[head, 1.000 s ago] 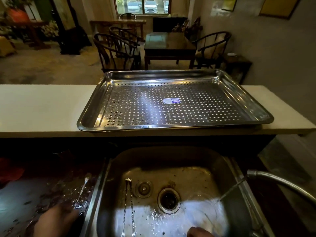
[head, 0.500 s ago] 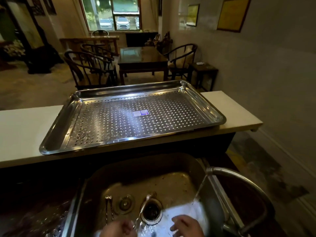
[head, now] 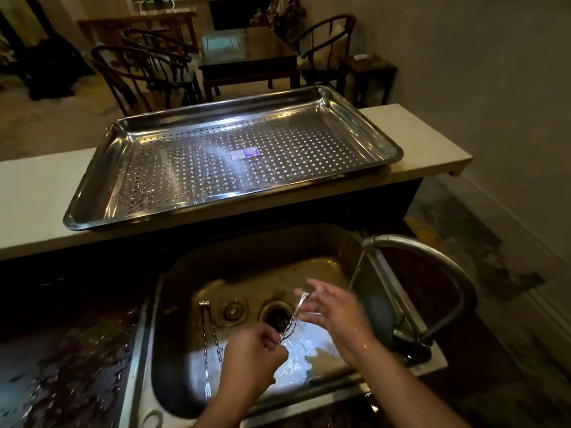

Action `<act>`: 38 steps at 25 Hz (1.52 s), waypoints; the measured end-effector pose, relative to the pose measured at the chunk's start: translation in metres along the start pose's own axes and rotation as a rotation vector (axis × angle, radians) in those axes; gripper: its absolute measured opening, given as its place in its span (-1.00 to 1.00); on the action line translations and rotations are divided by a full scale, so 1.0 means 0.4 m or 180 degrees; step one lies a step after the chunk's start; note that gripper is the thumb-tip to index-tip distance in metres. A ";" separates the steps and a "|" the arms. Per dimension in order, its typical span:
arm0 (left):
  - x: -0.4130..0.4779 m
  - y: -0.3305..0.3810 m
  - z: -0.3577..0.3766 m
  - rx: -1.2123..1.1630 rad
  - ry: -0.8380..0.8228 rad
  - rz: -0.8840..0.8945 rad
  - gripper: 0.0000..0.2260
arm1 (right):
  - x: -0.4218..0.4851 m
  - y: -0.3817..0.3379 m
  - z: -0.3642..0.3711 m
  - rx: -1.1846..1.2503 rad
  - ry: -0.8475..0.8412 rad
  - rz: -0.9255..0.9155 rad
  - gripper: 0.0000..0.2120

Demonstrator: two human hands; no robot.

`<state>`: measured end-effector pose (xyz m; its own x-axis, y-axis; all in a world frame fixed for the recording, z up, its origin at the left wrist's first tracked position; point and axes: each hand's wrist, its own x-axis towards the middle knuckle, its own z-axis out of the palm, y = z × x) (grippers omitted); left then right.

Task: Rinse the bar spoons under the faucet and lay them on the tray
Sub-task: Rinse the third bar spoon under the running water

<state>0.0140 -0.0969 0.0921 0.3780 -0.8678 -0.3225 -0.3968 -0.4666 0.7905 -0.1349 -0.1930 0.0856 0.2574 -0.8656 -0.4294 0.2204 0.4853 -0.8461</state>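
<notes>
Over the sink's drain, my left hand (head: pixel 253 353) is shut on the lower end of a thin metal bar spoon (head: pixel 295 313), which slants up to the right. My right hand (head: pixel 333 307) touches the spoon's upper end with fingers spread. Water runs from the curved faucet (head: pixel 426 257) down at the right of my right hand. Two more twisted bar spoons (head: pixel 207 338) lie side by side on the sink floor to the left. The perforated steel tray (head: pixel 129 143) sits on the white counter behind the sink and holds no spoons.
The steel sink (head: pixel 173 304) has a drain (head: pixel 278 316) and a loose plug (head: pixel 234 312) in its floor. A wet dark worktop (head: pixel 55 375) lies to the left. The white counter (head: pixel 37 193) runs across behind the sink. Chairs and a table stand beyond it.
My left hand left the wet worktop at the left and came over the drain holding a spoon. My right hand rose to the spoon's upper end. The view tilted down and right.
</notes>
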 end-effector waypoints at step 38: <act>-0.024 -0.035 0.006 0.0570 0.0697 0.1112 -0.93 | -0.026 0.048 0.076 0.0491 0.0286 0.0225 -0.97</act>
<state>0.0137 -0.0824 0.0828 0.3562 -0.9309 0.0808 -0.6633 -0.1910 0.7236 -0.1047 -0.1708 0.0834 0.1939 -0.8329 -0.5183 0.3483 0.5523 -0.7574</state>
